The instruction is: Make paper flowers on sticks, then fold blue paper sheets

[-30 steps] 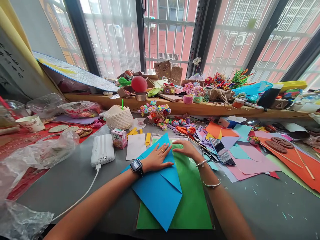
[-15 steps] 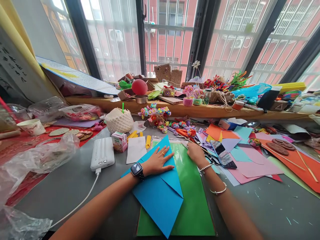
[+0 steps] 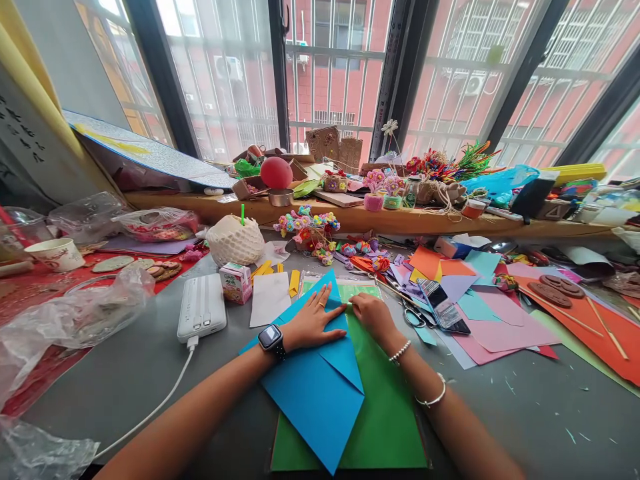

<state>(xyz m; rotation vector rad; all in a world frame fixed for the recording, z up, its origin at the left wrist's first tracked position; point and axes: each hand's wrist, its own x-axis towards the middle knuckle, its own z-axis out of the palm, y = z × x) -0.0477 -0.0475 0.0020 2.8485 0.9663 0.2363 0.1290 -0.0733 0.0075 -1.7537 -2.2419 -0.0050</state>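
A sheet of blue paper [image 3: 313, 410], folded to a point at its far end, lies slantwise over a green pack of paper [image 3: 385, 413] in a clear sleeve. On the blue paper's upper part my left hand [image 3: 315, 320] rests flat, fingers spread, with a ring and a dark watch. My right hand [image 3: 373, 317] is curled closed over the green pack, its fingertips at the right edge of the blue paper near the tip. Whatever its fingers pinch, if anything, is hidden. A pair of scissors [image 3: 414, 316] lies right of that hand, beside a phone [image 3: 443, 307].
Left of the paper are a white power bank [image 3: 203, 308] with a cable, a small drink carton [image 3: 235, 283] and a white paper piece [image 3: 269, 300]. Coloured paper sheets [image 3: 505, 333] spread on the right. Craft flowers [image 3: 307, 230] and a foam-wrapped coconut [image 3: 235, 240] stand behind.
My right hand has moved left and slightly nearer, from the top of the green pack to the blue paper's edge. My left hand stays flat on the blue paper.
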